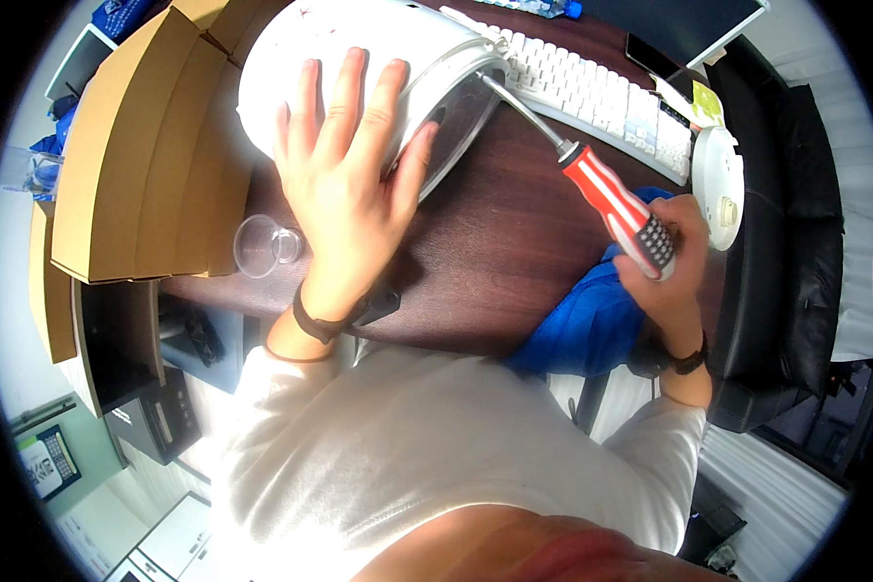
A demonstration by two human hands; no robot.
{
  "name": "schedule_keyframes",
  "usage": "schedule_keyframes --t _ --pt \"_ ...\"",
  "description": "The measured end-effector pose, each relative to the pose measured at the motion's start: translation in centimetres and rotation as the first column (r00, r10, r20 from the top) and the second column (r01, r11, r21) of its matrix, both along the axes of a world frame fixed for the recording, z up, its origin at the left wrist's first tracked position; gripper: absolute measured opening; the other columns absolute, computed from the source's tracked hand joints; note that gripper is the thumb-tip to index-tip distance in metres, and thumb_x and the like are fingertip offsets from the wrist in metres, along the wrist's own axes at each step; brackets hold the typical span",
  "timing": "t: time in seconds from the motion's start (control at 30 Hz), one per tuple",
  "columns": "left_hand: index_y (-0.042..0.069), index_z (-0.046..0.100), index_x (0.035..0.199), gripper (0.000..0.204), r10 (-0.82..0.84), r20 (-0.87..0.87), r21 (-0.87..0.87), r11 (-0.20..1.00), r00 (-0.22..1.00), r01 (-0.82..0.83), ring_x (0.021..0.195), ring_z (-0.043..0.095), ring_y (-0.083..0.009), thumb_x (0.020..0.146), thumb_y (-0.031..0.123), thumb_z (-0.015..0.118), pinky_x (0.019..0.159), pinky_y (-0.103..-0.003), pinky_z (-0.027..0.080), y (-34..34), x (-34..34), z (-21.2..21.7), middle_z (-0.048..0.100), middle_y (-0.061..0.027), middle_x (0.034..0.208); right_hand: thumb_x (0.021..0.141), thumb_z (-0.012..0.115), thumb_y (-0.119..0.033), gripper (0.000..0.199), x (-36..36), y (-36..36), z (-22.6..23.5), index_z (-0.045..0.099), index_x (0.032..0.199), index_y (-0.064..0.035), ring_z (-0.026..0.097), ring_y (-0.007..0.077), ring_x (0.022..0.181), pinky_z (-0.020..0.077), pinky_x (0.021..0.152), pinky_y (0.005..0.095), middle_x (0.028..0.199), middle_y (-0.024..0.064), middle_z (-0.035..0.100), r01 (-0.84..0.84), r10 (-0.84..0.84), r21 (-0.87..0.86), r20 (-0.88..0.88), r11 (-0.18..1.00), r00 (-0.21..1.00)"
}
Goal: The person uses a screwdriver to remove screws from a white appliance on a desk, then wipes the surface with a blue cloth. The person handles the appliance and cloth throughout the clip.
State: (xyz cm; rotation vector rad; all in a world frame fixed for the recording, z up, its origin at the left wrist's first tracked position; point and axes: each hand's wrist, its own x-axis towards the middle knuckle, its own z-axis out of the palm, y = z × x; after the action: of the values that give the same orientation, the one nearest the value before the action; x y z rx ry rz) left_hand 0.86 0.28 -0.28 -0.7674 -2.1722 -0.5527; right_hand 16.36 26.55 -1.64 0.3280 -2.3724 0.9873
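Note:
A white, drum-shaped housing [272,102] lies tilted on its side on the dark brown table, its rimmed end facing right. My left hand [344,184] rests on its curved wall with fingers stretched and spread, the thumb near the rim. In my right hand [687,257] is a screwdriver [606,194] with a red, white and dark patterned handle. Its metal shaft points up and left, and the tip meets the rim of the housing. Whether the tip sits in a screw is too small to tell. Right of the screwdriver lies a round white part [716,184] with a cream-coloured knob.
Behind the screwdriver stretches a white keyboard [592,92], with a dark phone [653,56] beyond it. Cardboard boxes [136,165] stand at the left. Near my left wrist is a clear plastic cup [257,247]. Blue cloth [582,315] hangs at the table's near edge.

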Motion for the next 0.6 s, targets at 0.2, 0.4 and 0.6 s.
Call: schedule_keyframes --t 0.2,0.4,0.6 --pt "0.013 0.062 0.121 0.044 0.014 0.019 -0.009 1.000 1.000 -0.014 0.124 0.045 -0.0351 0.079 0.025 0.070 0.102 -0.049 0.031 0.1 0.1 0.2 0.056 -0.0121 0.128 0.082 0.066 -0.035 0.048 0.1 0.1 0.4 0.053 0.114 -0.0015 0.056 0.0160 0.080 0.0444 0.068 0.0296 0.095 0.0131 0.058 0.071 0.000 -0.277 0.251 0.958 0.968" --pt "0.012 0.062 0.120 0.044 0.017 0.014 -0.011 1.000 1.000 -0.017 0.124 0.045 -0.0354 0.079 0.025 0.070 0.103 -0.048 0.030 0.2 0.2 0.3 0.056 -0.0125 0.128 0.085 0.064 -0.032 0.051 0.0 -1.1 0.5 0.048 0.120 0.0001 0.056 0.0144 0.081 0.0458 0.073 0.0252 0.099 0.0120 0.055 0.140 -0.126 -0.135 0.104 0.981 0.987" --pt "0.013 0.062 0.121 0.045 0.011 0.017 -0.008 1.000 1.000 -0.011 0.124 0.045 -0.0351 0.079 0.025 0.071 0.103 -0.048 0.030 0.1 0.2 0.3 0.055 -0.0124 0.129 0.081 0.068 -0.043 0.064 -0.2 -0.8 -0.8 0.043 0.122 -0.0009 0.052 0.0141 0.088 0.0453 0.075 0.0269 0.104 0.0097 0.048 0.200 -0.184 -0.126 0.126 0.972 0.975"
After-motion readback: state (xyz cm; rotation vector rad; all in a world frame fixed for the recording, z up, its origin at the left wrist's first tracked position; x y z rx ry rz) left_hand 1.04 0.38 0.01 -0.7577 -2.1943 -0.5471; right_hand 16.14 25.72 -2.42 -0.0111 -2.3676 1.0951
